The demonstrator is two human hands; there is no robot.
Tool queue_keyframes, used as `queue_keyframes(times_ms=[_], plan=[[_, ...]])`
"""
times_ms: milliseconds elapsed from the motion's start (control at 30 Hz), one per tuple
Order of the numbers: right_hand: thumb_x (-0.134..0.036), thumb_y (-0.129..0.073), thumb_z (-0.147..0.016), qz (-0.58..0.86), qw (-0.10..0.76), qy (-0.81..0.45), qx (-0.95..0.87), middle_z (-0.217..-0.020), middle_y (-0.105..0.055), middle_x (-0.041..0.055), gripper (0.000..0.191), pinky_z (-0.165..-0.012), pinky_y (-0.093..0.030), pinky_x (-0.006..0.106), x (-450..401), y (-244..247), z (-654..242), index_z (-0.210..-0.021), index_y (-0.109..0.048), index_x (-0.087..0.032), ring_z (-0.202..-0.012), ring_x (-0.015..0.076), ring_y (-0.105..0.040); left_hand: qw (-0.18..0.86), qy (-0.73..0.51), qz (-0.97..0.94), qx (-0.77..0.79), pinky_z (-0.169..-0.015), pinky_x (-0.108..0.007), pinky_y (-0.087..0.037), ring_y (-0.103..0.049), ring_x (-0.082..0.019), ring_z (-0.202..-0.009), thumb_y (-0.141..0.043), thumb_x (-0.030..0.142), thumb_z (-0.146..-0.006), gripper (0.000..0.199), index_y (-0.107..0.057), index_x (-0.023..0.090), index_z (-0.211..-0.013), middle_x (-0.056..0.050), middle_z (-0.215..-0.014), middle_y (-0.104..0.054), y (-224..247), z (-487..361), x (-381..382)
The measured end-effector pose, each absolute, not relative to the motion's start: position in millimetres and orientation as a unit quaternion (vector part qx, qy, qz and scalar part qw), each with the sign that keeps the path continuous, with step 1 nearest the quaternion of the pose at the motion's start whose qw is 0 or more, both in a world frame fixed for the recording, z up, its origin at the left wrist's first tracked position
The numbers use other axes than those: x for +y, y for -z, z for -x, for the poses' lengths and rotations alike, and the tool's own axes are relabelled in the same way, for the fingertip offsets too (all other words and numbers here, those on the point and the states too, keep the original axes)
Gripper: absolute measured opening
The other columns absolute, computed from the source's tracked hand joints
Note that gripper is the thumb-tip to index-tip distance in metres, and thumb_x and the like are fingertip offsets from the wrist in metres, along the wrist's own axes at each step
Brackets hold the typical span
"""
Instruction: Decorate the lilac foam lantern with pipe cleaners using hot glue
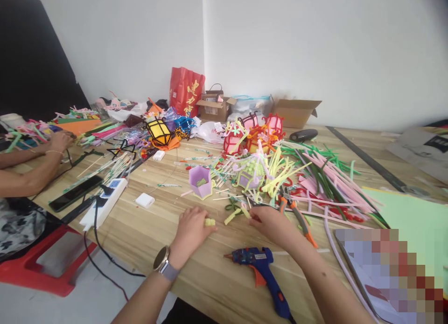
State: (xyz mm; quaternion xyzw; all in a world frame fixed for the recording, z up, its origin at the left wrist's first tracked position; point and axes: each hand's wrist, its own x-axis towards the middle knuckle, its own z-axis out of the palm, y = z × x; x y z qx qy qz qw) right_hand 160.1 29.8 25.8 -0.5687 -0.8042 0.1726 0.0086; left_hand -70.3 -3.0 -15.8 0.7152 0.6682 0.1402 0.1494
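A short, crimped yellow-green pipe cleaner piece [210,222] is pinched between the thumb and fingers of my left hand [191,233], just above the table. My right hand [271,225] has its fingertips closed at the end of another yellow-green piece [245,211]. A further crimped piece [231,217] lies between my hands, beside a dark green pipe cleaner loop [232,204]. Beyond them stands a purple hexagonal cup [200,181] with a yellow-green rim at its base. Below my right hand lies a blue glue gun [261,263], nozzle pointing left.
Orange-handled pliers [303,221] lie by my right forearm, near bundled pipe cleaners [332,182]. Small lanterns [159,130] stand farther back. A power strip [105,205] with cables is at left, near a co-worker's hands [60,144]. A cardboard box [297,112] stands behind.
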Motion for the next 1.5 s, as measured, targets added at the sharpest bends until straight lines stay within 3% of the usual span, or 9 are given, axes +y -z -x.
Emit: queue_keyframes(times_ms=[100, 267, 433, 600, 700, 867, 1033, 1233, 1500], plan=[[-0.019, -0.051, -0.086, 0.606, -0.024, -0.124, -0.785, -0.083, -0.071, 0.0140, 0.020, -0.060, -0.038, 0.028, 36, -21, -168, -0.073, -0.066, -0.015, -0.077, 0.0257, -0.066, 0.039, -0.177, -0.712, 0.679, -0.087, -0.042, -0.043, -0.059, -0.032, -0.103, -0.054, 0.043, -0.088, 0.029, -0.063, 0.018, -0.099, -0.013, -0.101, -0.067, -3, 76, 2], [-0.019, -0.052, -0.086, 0.638, -0.040, -0.073, -0.765, -0.093, -0.073, 0.0210, 0.019, -0.066, -0.047, 0.035, 44, -11, -174, -0.087, -0.070, -0.011, -0.088, 0.0340, -0.070, -0.002, -0.235, -0.725, 0.648, -0.080, -0.031, -0.046, -0.063, -0.022, -0.100, -0.043, 0.025, -0.094, 0.021, -0.057, 0.020, -0.109, -0.012, -0.127, -0.058, -21, 92, 35], [-0.029, -0.060, -0.085, 0.625, -0.013, -0.064, -0.778, -0.092, -0.074, 0.0168, 0.018, -0.067, -0.051, 0.036, 44, -10, -173, -0.084, -0.070, -0.014, -0.086, 0.0323, -0.071, 0.021, -0.181, -0.751, 0.634, -0.073, -0.031, -0.043, -0.062, -0.022, -0.082, -0.038, 0.021, -0.095, 0.022, -0.055, 0.019, -0.081, -0.007, -0.086, -0.066, -28, 97, 52], [-0.026, -0.038, -0.098, 0.596, 0.090, -0.008, -0.798, -0.117, -0.065, 0.0164, 0.033, -0.087, -0.050, 0.037, 24, -33, -165, -0.117, -0.063, -0.016, -0.107, 0.0261, -0.063, 0.005, -0.219, -0.764, 0.607, -0.070, -0.031, -0.042, -0.060, -0.020, -0.079, -0.038, 0.025, -0.096, 0.023, -0.055, 0.020, -0.082, -0.006, -0.087, -0.065, -51, 77, 19], [-0.027, -0.044, -0.096, 0.457, 0.270, 0.080, -0.844, -0.131, -0.056, 0.0159, 0.035, -0.099, -0.044, 0.041, 5, -47, -156, -0.128, -0.056, -0.019, -0.120, 0.0254, -0.053, 0.030, -0.199, -0.811, 0.550, -0.070, -0.030, -0.044, -0.062, -0.020, -0.079, -0.042, 0.021, -0.094, 0.020, -0.058, 0.020, -0.083, -0.004, -0.084, -0.065, -60, 56, -5], [-0.020, -0.056, -0.090, 0.341, 0.333, 0.153, -0.866, -0.127, -0.060, 0.0116, 0.015, -0.099, -0.041, 0.050, -12, -53, -149, -0.102, -0.065, -0.020, -0.123, 0.0296, -0.046, 0.015, -0.219, -0.863, 0.454, -0.075, -0.031, -0.052, -0.065, -0.019, -0.085, -0.038, 0.016, -0.095, 0.024, -0.062, 0.020, -0.094, -0.004, -0.092, -0.069, -54, 38, -27], [-0.020, -0.059, -0.089, 0.340, 0.303, 0.152, -0.877, -0.118, -0.067, 0.0054, 0.008, -0.103, -0.036, 0.051, -8, -52, -156, -0.088, -0.066, -0.022, -0.120, 0.0276, -0.050, -0.041, -0.321, -0.828, 0.458, -0.099, -0.036, -0.049, -0.057, -0.022, -0.121, -0.043, 0.033, -0.096, 0.036, -0.052, 0.019, -0.127, -0.011, -0.129, -0.062, -29, 67, -24], [-0.018, -0.061, -0.087, 0.384, 0.228, 0.138, -0.884, -0.113, -0.069, 0.0077, 0.009, -0.099, -0.043, 0.053, -10, -68, -182, -0.088, -0.069, -0.020, -0.118, 0.0311, -0.052, -0.004, -0.111, -0.822, 0.559, -0.104, -0.053, -0.041, -0.048, -0.036, -0.129, -0.058, 0.048, -0.085, 0.068, -0.045, 0.011, -0.140, -0.020, -0.142, -0.051, 35, 108, -11], [-0.019, -0.054, -0.091, 0.406, 0.220, 0.154, -0.874, -0.109, -0.069, 0.0109, 0.016, -0.095, -0.047, 0.056, -11, -82, -221, -0.093, -0.070, -0.018, -0.118, 0.0332, -0.052, -0.038, -0.082, -0.796, 0.598, -0.094, -0.043, -0.045, -0.056, -0.030, -0.111, -0.037, 0.028, -0.096, 0.039, -0.057, 0.013, -0.126, -0.016, -0.129, -0.060, 46, 98, 16]])
